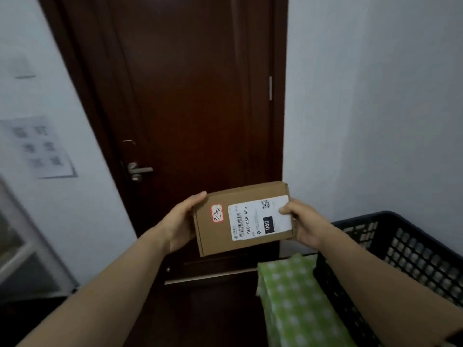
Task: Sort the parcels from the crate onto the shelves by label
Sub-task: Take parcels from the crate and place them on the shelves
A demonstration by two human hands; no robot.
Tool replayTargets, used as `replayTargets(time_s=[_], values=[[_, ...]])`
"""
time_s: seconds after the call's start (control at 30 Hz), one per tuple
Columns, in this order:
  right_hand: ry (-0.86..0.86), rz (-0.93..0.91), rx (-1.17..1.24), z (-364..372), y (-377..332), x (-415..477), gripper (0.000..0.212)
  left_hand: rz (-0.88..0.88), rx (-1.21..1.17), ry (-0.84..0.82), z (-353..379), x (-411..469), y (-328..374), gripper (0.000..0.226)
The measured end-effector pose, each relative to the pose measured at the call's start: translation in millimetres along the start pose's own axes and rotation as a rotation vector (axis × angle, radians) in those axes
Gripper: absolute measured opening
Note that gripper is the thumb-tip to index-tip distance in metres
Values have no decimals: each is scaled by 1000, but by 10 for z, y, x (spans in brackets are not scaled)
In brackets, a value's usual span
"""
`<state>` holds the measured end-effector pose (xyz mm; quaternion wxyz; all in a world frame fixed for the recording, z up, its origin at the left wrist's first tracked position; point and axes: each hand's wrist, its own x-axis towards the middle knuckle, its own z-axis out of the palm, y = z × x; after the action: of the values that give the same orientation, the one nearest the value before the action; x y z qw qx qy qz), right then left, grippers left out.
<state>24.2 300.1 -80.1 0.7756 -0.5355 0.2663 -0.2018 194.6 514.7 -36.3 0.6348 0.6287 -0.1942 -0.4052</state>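
I hold a flat brown cardboard parcel [220, 236] up in front of a dark door, its top face towards me. The parcel carries a white shipping label [260, 221] reading "060-068-A05" with a black "060" block, and a small red-edged handwritten sticker [217, 213]. My left hand [179, 222] grips the parcel's left edge, fingers behind and thumb over the top corner. My right hand [304, 222] grips its right edge, thumb on the label. The black plastic crate [411, 251] stands at the lower right, under my right forearm.
A dark brown wooden door [190, 96] with a metal handle [137, 170] fills the centre. White walls flank it; a printed sheet [40, 146] hangs on the left wall. A green checked cloth [295, 304] lies beside the crate. A glass-fronted frame [22, 246] stands at far left.
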Motion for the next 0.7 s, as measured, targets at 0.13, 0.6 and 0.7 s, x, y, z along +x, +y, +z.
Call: replayTargets(time_s=[0.13, 0.6, 0.7], values=[[-152, 64, 56, 838, 266, -73, 33, 83, -134, 248, -634, -503, -67, 25], [-448, 225, 43, 2556, 1157, -837, 58, 227, -274, 602, -1930, -2126, -415, 49], [-494, 133, -118, 2710, 1072, -823, 66, 250, -202, 659, -2057, -2471, -316, 59]])
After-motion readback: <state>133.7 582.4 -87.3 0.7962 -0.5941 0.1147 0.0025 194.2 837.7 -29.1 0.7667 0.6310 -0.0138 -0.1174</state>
